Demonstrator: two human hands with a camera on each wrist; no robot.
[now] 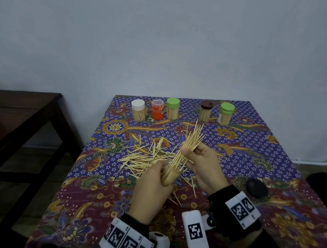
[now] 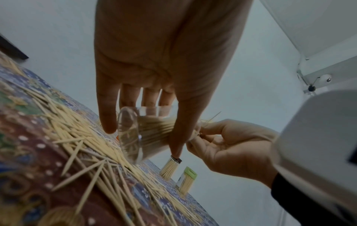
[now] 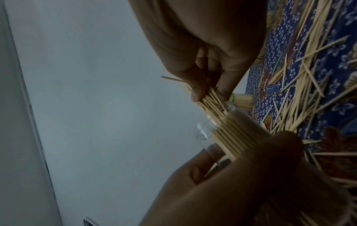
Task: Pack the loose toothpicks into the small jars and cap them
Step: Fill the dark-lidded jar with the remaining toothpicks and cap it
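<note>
While your left hand [image 1: 153, 185] grips the clear jar [image 1: 170, 174] and your right hand [image 1: 204, 165] pinches the toothpick bundle [image 1: 186, 148], feed it straight, tips aligned.

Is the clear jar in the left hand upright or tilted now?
Tilted. The clear jar leans in the left hand, its mouth toward the right hand, which pinches a toothpick bundle entering it.

Batik-clothed table [image 1: 276, 156], loose toothpicks [image 1: 143, 158], five capped jars [image 1: 172, 108], dark lid [image 1: 256, 188]

Dim, flat light; soft, blurred wrist views
</note>
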